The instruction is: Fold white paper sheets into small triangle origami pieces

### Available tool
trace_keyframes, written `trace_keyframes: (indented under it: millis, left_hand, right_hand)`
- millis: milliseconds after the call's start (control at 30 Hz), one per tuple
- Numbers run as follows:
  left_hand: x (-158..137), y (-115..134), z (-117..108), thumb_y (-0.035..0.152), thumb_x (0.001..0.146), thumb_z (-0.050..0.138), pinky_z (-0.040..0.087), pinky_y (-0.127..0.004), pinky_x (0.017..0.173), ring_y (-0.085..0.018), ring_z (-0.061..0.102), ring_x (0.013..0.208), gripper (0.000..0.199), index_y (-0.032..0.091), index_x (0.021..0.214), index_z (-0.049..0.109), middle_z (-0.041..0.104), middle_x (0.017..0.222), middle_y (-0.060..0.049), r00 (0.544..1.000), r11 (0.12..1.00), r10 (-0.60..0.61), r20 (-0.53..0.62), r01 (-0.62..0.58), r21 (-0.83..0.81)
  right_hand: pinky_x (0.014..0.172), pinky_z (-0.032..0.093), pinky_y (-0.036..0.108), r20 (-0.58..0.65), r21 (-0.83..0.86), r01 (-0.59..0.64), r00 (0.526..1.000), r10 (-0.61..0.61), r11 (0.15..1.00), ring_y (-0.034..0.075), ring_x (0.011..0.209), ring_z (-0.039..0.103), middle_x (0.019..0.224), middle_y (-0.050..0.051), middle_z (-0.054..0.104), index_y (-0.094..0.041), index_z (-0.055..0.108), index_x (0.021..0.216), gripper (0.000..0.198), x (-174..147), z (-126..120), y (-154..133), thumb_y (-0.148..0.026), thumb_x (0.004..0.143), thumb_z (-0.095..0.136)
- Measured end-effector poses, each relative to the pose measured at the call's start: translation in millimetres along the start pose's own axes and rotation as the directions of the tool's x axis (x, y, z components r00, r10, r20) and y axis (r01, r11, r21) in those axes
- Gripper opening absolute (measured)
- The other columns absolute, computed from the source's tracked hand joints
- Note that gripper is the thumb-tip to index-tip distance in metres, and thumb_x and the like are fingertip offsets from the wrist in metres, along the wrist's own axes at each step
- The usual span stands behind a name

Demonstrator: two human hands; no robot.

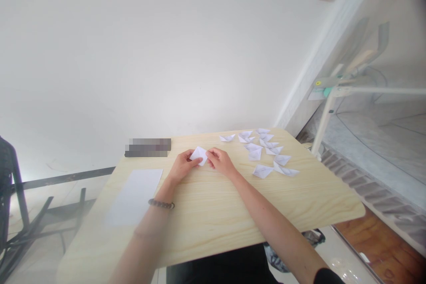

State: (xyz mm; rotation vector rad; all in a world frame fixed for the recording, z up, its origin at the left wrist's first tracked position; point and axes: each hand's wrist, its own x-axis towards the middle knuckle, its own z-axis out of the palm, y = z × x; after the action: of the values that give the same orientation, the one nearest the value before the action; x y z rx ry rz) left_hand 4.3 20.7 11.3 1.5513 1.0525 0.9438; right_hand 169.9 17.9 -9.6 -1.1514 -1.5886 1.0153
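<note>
Between my hands, above the middle of the table, is a small folded white paper (200,154), roughly diamond-shaped with creases showing. My left hand (184,165) grips its left side, thumb across the front face. At the right corner, the thumb and fingers of my right hand (220,160) pinch the paper. Several folded paper boats (262,171) stand in loose groups on the right half of the table, beyond my right hand. To the left of my left forearm lies a white sheet stack (138,195), flat on the wood.
The light wooden table (206,213) stands against a white wall (166,53). A dark blurred-out object (148,147) sits at its back left edge. A black chair frame (20,195) is on the left, a white metal frame (324,124) on the right.
</note>
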Motion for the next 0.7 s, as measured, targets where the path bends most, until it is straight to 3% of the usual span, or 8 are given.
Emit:
trace_keyframes:
  millis: [700]
  left_hand:
    - [-0.2, 0.3, 0.4, 0.038, 0.063, 0.060, 0.046, -0.028, 0.062, -0.016, 0.055, 0.068, 0.040, 0.012, 0.093, 0.058, 0.062, 0.081, -0.005, 1.000, 1.000, -0.003, 0.000, 0.003, 0.009]
  right_hand:
    - [0.041, 0.037, 0.017, 0.006, -0.017, 0.003, 1.000, -0.003, 1.000, 0.007, 0.045, 0.046, 0.058, -0.002, 0.053, -0.017, 0.051, 0.076, 0.026, -0.3, -0.3, -0.2, -0.041, 0.078, 0.041]
